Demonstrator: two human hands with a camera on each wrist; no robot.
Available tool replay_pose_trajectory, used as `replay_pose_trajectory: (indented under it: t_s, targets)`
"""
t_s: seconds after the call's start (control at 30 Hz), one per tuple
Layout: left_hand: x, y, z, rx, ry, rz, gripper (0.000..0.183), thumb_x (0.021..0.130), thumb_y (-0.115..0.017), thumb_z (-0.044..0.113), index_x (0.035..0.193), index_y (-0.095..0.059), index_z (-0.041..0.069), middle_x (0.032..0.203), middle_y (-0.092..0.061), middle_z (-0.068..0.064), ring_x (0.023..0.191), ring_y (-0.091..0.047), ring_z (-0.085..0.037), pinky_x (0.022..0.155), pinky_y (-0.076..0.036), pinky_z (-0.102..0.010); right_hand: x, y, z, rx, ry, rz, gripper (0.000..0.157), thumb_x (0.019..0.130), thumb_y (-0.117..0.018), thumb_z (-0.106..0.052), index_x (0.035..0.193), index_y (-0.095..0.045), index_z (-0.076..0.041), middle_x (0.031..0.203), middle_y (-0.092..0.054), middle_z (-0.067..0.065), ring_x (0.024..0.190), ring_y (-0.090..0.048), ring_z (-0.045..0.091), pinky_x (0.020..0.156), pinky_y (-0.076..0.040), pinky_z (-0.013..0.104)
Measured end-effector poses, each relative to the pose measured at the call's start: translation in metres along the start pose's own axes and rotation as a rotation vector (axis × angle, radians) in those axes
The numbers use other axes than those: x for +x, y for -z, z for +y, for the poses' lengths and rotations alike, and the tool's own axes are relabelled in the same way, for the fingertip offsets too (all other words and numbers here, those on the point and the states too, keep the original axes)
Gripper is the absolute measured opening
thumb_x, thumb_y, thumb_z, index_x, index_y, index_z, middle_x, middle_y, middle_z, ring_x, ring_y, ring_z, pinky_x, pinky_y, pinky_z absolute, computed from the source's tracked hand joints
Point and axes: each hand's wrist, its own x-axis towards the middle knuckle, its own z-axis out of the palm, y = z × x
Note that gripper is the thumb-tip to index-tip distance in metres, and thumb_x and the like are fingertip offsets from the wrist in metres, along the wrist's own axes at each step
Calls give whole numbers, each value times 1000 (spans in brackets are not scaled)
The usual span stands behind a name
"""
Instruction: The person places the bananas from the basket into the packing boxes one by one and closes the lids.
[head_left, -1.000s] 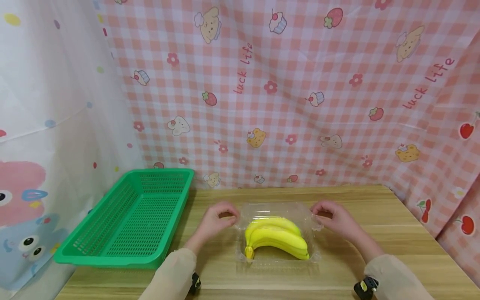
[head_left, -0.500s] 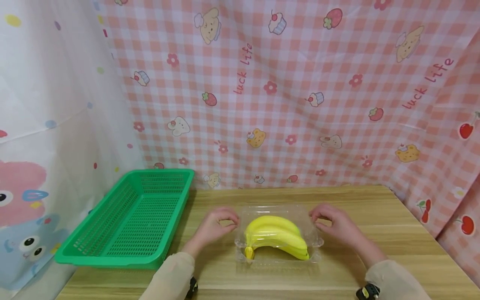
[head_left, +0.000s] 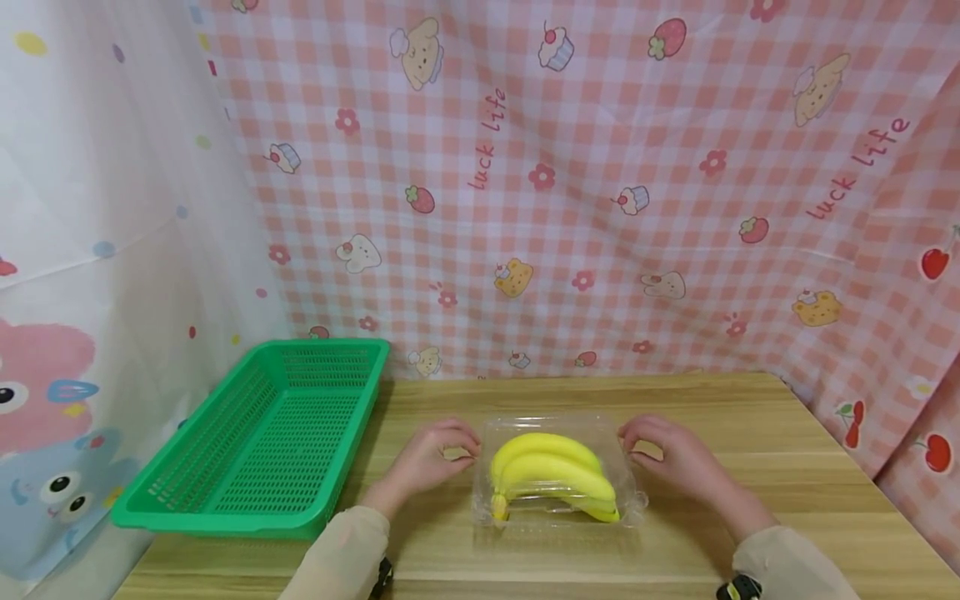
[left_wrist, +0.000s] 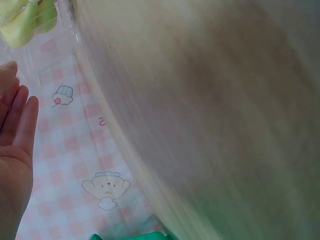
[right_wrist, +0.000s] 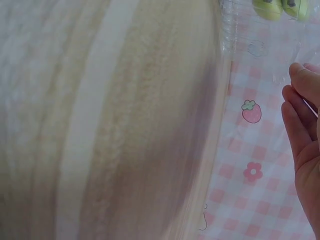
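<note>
A clear plastic clamshell box (head_left: 555,527) stands on the wooden table with a bunch of yellow bananas (head_left: 551,471) inside. Its see-through lid (head_left: 517,422) slants over the fruit, the front edge low near the box's front rim. On the left side, my left hand (head_left: 431,458) pinches the lid's edge between thumb and fingers. My right hand (head_left: 678,458) does the same at the opposite side. Both wrist views catch only part of each hand, the left hand (left_wrist: 15,165) and the right hand (right_wrist: 309,145), with thumb and fingertips beside the plastic.
A green perforated plastic basket (head_left: 285,450) sits at the table's left side, with nothing in it. Behind the wooden table (head_left: 675,558) hangs a pink checked curtain (head_left: 585,233); a white patterned curtain (head_left: 142,275) hangs at the left.
The lid has swung down and forward over the bananas, its front edge now lower and nearer the front rim. Both hands have shifted slightly down with it.
</note>
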Motion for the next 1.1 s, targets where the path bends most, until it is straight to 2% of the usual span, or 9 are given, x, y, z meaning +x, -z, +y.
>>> replay_pose_trajectory:
  t_s: [0.13, 0.23, 0.33, 0.47, 0.67, 0.8, 0.93, 1.1]
  targets:
    - [0, 0, -1, -1, -3, -4, 20, 75, -81, -5, 85, -77, 11, 98, -71, 1, 94, -66, -16, 87, -54, -30, -1, 0, 0, -10, 32, 4, 44, 64, -84, 12, 84, -63, -21, 100, -70, -1, 94, -66, 22, 82, -56, 39]
    - [-1, 0, -2, 6, -23, -6, 20, 74, -81, -6, 85, -77, 11, 98, -71, 0, 94, -66, -17, 87, -54, -30, -1, 0, 1, -4, 57, 6, 42, 64, -84, 11, 84, -64, -20, 100, -70, -1, 93, -66, 21, 87, -52, 24]
    - [-1, 1, -2, 15, -40, -9, 20, 74, -82, -7, 84, -77, 10, 98, -71, 0, 94, -66, -18, 88, -54, -31, -1, 0, 2, 6, 78, 6, 41, 65, -84, 11, 84, -65, -20, 100, -70, -1, 93, -66, 20, 92, -42, 10]
    - [-1, 2, 0, 26, -66, -14, 19, 74, -81, -7, 83, -77, 10, 98, -71, -1, 94, -66, -18, 88, -54, -32, -1, 1, 2, 11, 98, 6, 41, 65, -83, 13, 85, -65, -19, 100, -70, -1, 92, -66, 20, 93, -38, 6]
    - [0, 4, -1, 59, -132, -20, 18, 74, -81, -7, 83, -76, 9, 98, -72, -2, 94, -67, -19, 88, -54, -30, 0, 4, 0, 0, 120, -6, 43, 65, -83, 14, 85, -66, -20, 101, -70, 0, 94, -66, 21, 93, -39, 7]
    - [0, 5, 0, 117, -154, -37, 16, 75, -82, -5, 84, -76, 8, 99, -72, -3, 95, -67, -19, 89, -54, -31, -1, 7, -3, -21, 114, -21, 42, 67, -83, 12, 86, -66, -21, 103, -70, 0, 94, -67, 21, 86, -51, 20]
    - [0, 7, 7, 200, -125, -72, 11, 79, -80, 1, 87, -77, 8, 100, -72, -2, 96, -66, -18, 91, -53, -34, -2, 11, -7, -51, 84, -29, 37, 70, -83, 7, 89, -67, -20, 103, -70, 1, 94, -67, 21, 79, -57, 38]
    - [-1, 9, 19, 294, -78, -91, 6, 83, -78, 8, 90, -77, 9, 100, -72, -1, 97, -65, -19, 91, -53, -36, -5, 15, -14, -94, 38, -33, 29, 74, -82, 2, 93, -71, -18, 105, -69, 2, 95, -66, 22, 78, -57, 43]
